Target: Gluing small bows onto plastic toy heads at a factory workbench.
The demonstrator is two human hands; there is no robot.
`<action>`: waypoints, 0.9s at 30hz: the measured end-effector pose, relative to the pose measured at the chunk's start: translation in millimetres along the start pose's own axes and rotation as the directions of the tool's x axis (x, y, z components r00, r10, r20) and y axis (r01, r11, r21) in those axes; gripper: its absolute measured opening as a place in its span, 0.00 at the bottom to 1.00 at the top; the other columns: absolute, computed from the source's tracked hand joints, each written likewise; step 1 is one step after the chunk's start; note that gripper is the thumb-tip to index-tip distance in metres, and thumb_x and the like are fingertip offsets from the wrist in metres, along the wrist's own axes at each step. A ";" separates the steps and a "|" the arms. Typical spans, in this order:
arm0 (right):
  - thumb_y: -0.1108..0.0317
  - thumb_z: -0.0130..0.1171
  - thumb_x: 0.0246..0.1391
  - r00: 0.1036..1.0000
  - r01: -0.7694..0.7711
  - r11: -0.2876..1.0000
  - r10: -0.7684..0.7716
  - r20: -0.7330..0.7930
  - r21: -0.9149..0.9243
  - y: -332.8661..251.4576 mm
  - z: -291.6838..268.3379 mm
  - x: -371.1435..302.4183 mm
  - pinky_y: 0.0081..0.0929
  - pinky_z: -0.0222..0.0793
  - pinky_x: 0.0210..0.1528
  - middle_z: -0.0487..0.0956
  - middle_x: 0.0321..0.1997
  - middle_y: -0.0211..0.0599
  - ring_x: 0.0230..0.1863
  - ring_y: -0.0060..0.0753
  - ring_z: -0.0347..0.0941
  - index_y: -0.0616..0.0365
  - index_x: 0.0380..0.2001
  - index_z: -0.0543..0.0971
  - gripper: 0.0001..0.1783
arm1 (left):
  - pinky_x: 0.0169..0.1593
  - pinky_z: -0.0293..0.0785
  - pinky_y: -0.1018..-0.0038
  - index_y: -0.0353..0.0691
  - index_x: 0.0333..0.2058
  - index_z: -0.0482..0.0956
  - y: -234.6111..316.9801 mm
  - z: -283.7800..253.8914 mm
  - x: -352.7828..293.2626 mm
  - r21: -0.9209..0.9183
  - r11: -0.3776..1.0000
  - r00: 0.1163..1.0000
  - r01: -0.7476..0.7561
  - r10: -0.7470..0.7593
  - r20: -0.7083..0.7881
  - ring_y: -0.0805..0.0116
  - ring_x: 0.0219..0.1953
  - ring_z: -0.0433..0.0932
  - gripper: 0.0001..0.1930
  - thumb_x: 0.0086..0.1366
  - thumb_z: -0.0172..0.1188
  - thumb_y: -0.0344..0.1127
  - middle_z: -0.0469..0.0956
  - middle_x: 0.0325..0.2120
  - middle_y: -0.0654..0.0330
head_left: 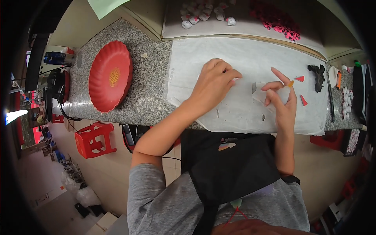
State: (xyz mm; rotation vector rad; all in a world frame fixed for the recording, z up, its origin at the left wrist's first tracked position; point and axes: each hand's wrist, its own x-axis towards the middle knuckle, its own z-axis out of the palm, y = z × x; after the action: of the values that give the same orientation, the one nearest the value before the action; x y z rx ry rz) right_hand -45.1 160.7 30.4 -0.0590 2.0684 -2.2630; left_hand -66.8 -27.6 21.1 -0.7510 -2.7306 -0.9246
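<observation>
My left hand [215, 82] is closed just above the white sheet [188, 51], thumb and fingers pinched together. A tiny pale bit [235, 79] shows at its fingertips; its kind is too small to tell. My right hand [285, 103] hovers over the sheet's right part with fingers apart, one stretched out and others bent. A yellow-orange band or piece [290, 84] shows at one of its fingers. Two small red triangular pieces [299, 78] [303, 100] lie beside that hand. Farther right rests a crumpled black lump [317, 76].
A red scalloped dish [111, 76] stands on the speckled counter [147, 70] at left. On the shelf behind are several small white round pieces [196, 15] and a pile of pink-and-black pieces [280, 29]. A thin black stick [330, 102] lies at right. A red stool [94, 139] stands below left.
</observation>
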 end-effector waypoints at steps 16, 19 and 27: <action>0.74 0.44 0.40 0.998 0.043 0.995 -0.048 0.052 0.092 1.2 -26.1 -12.7 0.20 0.67 0.23 0.60 0.40 0.40 0.33 0.29 0.64 0.65 0.36 0.61 0.16 | 0.30 0.69 0.74 0.40 0.31 0.71 -45.0 9.9 102.4 0.269 0.956 0.983 0.119 -0.076 -0.166 0.64 0.28 0.72 0.08 0.49 0.52 0.28 0.70 0.24 0.55; 0.74 0.46 0.41 0.997 0.075 0.994 -0.077 0.025 0.078 -6.4 -25.4 -11.1 0.21 0.67 0.23 0.61 0.40 0.40 0.32 0.29 0.64 0.66 0.37 0.62 0.16 | 0.33 0.69 0.77 0.36 0.31 0.71 -33.8 -4.5 79.0 -0.482 0.874 0.983 0.068 -0.142 -0.118 0.70 0.32 0.71 0.08 0.49 0.50 0.23 0.70 0.29 0.56; 0.75 0.56 0.35 0.965 0.235 0.848 -0.145 -0.218 0.476 -12.0 -23.5 -6.4 0.17 0.61 0.23 0.64 0.35 0.38 0.29 0.24 0.63 0.62 0.30 0.66 0.15 | 0.38 0.68 0.81 0.30 0.33 0.69 36.7 -1.0 7.6 -0.961 0.269 0.890 0.059 -0.450 -0.071 0.75 0.34 0.70 0.09 0.49 0.51 0.20 0.68 0.33 0.59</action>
State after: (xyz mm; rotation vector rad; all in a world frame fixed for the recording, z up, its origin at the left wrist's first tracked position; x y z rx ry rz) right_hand -40.9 185.5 40.4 -0.0371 1.5238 -2.9537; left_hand -54.6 -0.1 43.4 -0.1295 -1.7331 -2.5696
